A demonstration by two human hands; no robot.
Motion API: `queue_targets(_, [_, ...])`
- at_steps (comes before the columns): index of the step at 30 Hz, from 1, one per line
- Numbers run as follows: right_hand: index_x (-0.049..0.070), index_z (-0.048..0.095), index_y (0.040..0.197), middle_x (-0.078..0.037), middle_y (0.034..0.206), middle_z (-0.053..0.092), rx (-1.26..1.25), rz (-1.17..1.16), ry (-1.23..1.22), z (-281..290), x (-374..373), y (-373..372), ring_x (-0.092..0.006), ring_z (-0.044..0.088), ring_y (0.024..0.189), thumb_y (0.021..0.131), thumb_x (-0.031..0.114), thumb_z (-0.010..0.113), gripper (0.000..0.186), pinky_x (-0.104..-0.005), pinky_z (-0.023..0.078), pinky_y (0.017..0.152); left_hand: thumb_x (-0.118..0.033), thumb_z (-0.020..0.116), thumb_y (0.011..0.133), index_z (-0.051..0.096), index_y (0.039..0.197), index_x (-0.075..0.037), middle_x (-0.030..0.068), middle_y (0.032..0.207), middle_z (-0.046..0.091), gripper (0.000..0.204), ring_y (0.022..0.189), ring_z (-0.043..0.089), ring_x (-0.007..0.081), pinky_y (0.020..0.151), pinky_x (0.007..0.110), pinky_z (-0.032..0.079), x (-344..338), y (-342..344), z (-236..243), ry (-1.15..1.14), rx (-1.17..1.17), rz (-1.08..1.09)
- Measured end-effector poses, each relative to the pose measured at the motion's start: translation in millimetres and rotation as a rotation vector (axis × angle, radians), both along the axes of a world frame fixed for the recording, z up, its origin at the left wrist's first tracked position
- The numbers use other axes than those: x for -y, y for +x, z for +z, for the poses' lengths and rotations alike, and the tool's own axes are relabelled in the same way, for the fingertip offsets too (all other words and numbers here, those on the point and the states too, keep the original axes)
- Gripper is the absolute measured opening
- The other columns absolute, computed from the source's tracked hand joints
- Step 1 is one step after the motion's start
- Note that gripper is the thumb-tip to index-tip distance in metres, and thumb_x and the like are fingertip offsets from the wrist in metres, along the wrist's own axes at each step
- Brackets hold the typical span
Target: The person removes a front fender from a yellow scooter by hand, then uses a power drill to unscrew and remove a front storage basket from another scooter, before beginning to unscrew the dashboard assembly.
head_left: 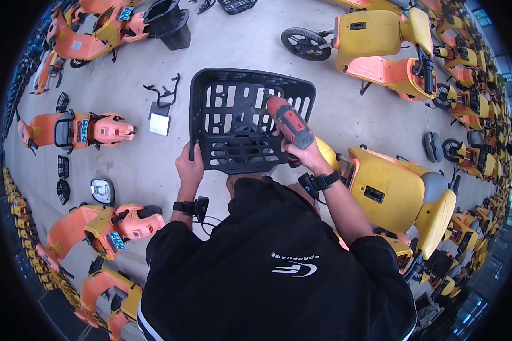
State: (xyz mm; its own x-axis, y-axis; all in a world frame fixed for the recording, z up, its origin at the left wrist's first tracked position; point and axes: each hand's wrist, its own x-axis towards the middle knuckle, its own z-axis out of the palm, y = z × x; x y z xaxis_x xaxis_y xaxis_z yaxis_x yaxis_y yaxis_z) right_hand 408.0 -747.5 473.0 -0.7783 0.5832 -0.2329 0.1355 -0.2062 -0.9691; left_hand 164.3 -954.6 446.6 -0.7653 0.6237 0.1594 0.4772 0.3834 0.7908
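Note:
A black plastic scooter basket with slotted walls is held in front of me, its hollow side facing up. My left hand is closed around the basket's rim at its near left corner. A red and grey cordless power drill is gripped in my right hand at the basket's right side. The drill's nose points into the basket, toward its far wall. Whether the tip touches the plastic or a screw is too small to tell. My right fingers are partly hidden by the drill.
A yellow scooter stands close at my right, another farther ahead. Orange scooters stand to the left. On the floor lie a white square piece, a black bracket and a dark seat. Black bins stand ahead.

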Motion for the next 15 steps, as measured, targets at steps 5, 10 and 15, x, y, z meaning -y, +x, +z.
queue_targets(5, [-0.002, 0.053, 0.113, -0.009, 0.095, 0.062, -0.146, -0.111, -0.153, -6, 2, 19, -0.0133, 0.058, 0.066, 0.070, -0.001, 0.054, 0.043, -0.0266, 0.048, 0.062, -0.012, 0.057, 0.088, 0.063, 0.101, 0.004, 0.0171, 0.062, 0.061, 0.021, 0.056, 0.063, 0.0263, 0.052, 0.033, 0.047, 16, -15, -6, -0.084, -0.101, 0.085])
queue_targets(10, [-0.003, 0.055, 0.105, -0.009, 0.089, 0.061, 0.089, -0.208, -0.149, -26, 6, 76, -0.0142, 0.058, 0.066, 0.070, -0.002, 0.053, 0.035, -0.0275, 0.049, 0.061, -0.017, 0.054, 0.089, 0.063, 0.097, 0.005, 0.0154, 0.056, 0.057, 0.025, 0.046, 0.059, 0.0239, 0.045, 0.034, 0.044, 25, -35, -31, -0.281, -0.003, 0.142])
queue_targets(15, [-0.005, 0.057, 0.094, -0.010, 0.078, 0.061, 0.272, -0.425, -0.188, -64, 25, 147, -0.0160, 0.059, 0.059, 0.073, 0.009, 0.054, 0.025, -0.0284, 0.048, 0.056, -0.018, 0.054, 0.088, 0.062, 0.085, 0.005, 0.0104, 0.053, 0.057, 0.025, 0.034, 0.052, 0.0186, 0.032, 0.031, 0.040, 46, -49, -70, -0.324, 0.299, 0.208])
